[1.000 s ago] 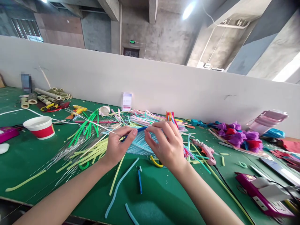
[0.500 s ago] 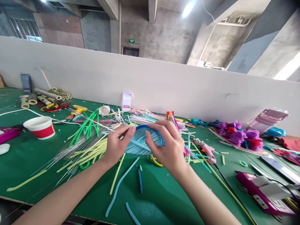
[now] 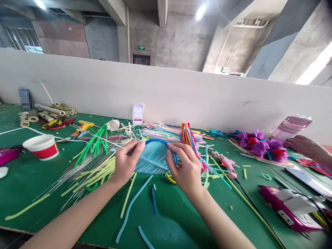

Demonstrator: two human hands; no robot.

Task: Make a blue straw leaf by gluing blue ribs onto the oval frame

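Note:
Between my hands is a light-blue leaf [image 3: 153, 157] made of fuzzy pipe cleaners, with a dark-blue rim and a ridge along its middle. My left hand [image 3: 129, 157] pinches its left end, where a thin pale stem sticks out toward the upper left. At the other end, the thumb and fingers of my right hand [image 3: 185, 164] close on the rim; the fingers partly hide that edge. Below the leaf lie a light-blue pipe cleaner [image 3: 132, 211] and a short dark-blue piece [image 3: 154, 200]. Yellow-green pipe cleaners [image 3: 100, 173] spread beside my left wrist.
A paper cup [image 3: 41, 147], a yellow glue gun [image 3: 85, 125] and bamboo pieces [image 3: 52, 110] stand left. Right are a pink glue gun [image 3: 227, 164], purple flowers [image 3: 259, 147] and a magenta power strip [image 3: 287, 209]. Another person's hand [image 3: 306, 147] reaches in from the right.
My right fingers have closed from a loose curve onto the leaf's rim, and more of the leaf shows. Another person's hand has come in at the right. The view has shifted slightly.

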